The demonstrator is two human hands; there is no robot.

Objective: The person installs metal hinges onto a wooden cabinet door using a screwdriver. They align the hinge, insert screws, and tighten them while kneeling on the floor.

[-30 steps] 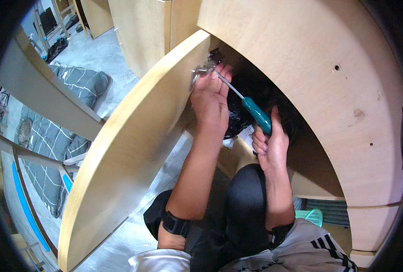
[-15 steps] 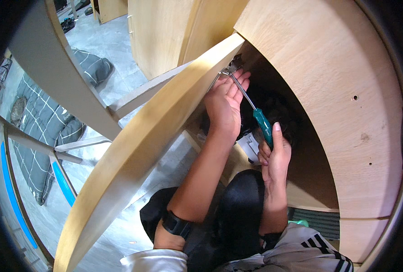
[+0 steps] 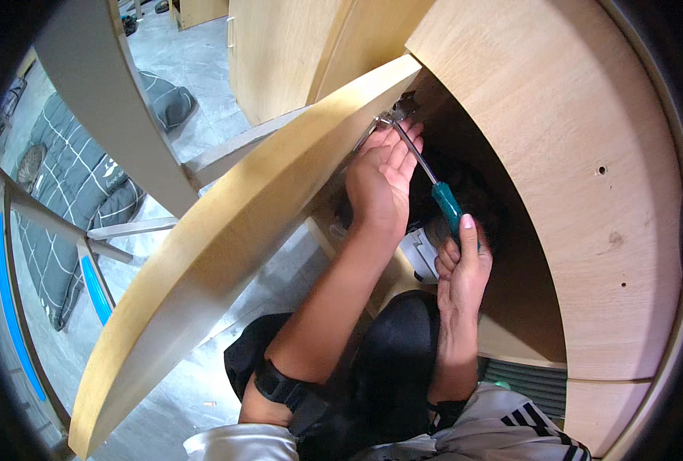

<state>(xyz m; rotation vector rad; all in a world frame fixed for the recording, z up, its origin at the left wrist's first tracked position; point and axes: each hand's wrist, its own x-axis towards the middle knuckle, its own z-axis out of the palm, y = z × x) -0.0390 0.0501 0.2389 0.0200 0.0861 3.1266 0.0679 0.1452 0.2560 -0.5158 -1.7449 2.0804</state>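
My right hand (image 3: 463, 269) is closed around the teal handle of a screwdriver (image 3: 447, 204). Its steel shaft slants up to the left, with the tip at a metal cabinet hinge (image 3: 404, 106) near the top of the open wooden door (image 3: 242, 211). Just below that hinge, my left hand (image 3: 380, 188) is turned palm up with the fingers stretched out beside the shaft. The fingertips are close under the hinge; whether they touch it I cannot tell. The exact spot where the screwdriver tip meets the metal is too small to make out.
To the right rises the pale wooden cabinet side (image 3: 610, 200) with small holes. Inside the dark cabinet lies a white object (image 3: 418, 252). Left of the door stand grey metal bars (image 3: 119, 100), and a dark checked cushion (image 3: 72, 207) lies beyond them on the grey floor.
The view has shifted slightly, and the door's lower end appears further left. Both hands and the screwdriver keep nearly the same place at the hinge.
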